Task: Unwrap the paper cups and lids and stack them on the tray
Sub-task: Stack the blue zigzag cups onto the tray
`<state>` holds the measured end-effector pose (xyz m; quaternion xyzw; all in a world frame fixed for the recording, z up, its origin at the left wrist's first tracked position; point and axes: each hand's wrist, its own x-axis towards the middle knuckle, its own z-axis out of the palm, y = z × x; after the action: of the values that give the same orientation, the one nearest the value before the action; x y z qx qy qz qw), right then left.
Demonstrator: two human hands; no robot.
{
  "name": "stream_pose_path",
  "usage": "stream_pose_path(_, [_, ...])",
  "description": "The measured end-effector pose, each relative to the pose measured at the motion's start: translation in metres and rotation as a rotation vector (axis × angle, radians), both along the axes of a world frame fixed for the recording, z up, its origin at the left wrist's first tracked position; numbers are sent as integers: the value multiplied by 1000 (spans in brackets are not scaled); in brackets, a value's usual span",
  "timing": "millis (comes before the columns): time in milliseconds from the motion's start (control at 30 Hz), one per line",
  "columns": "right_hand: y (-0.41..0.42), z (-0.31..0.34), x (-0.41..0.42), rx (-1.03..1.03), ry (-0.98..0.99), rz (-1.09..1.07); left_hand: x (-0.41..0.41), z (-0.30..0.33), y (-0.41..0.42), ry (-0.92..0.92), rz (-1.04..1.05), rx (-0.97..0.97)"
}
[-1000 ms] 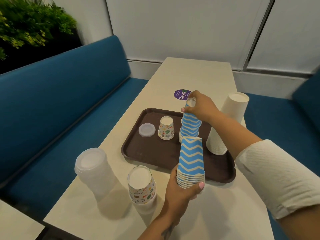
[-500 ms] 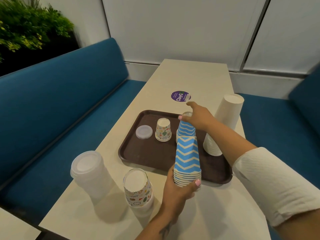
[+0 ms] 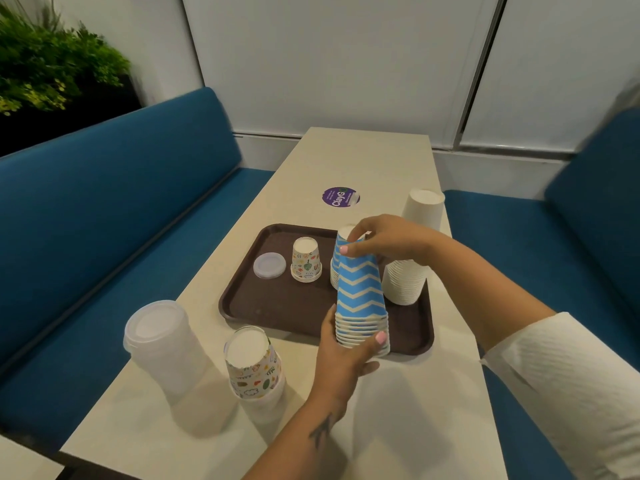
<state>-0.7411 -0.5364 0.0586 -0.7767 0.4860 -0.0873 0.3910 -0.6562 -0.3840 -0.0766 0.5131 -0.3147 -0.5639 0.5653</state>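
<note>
Cups in blue zigzag print (image 3: 362, 299) are the ones in hand: the left hand (image 3: 346, 355) grips the rims of an upside-down stack held over the near edge of the brown tray (image 3: 277, 306), fingers and thumb curled round its base. The right hand (image 3: 388, 240) pinches the top of this held stack or of a second blue stack just behind it on the tray — which one I cannot tell. At the tray's 3 o'clock stands a tall white stack (image 3: 410, 258); near its middle sits one patterned cup (image 3: 305, 259), with a single clear lid (image 3: 269, 265) toward 9 o'clock. Off the tray, at about 7 o'clock on the table, the wrapped sleeve of lids (image 3: 162, 344) and the wrapped patterned cups (image 3: 254, 365) wait — so I judge the job roughly half done.
</note>
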Motion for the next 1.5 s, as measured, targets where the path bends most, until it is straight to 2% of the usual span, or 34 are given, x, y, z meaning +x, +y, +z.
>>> stream_pose_path(167, [-2,11,-6,-58,-72,-59,-3,-2,4,-11,-24,5])
stream_pose_path(567, [-12,20,8,-137,-92,-158,5,-9,10,-16,-13,34])
stream_pose_path(1100, [-38,28,23,-460,-238,-359,12,-23,6,21,21,56])
stream_pose_path(1500, [-45,13,42,-487,-153,-312,10,-29,1,-6,-9,62])
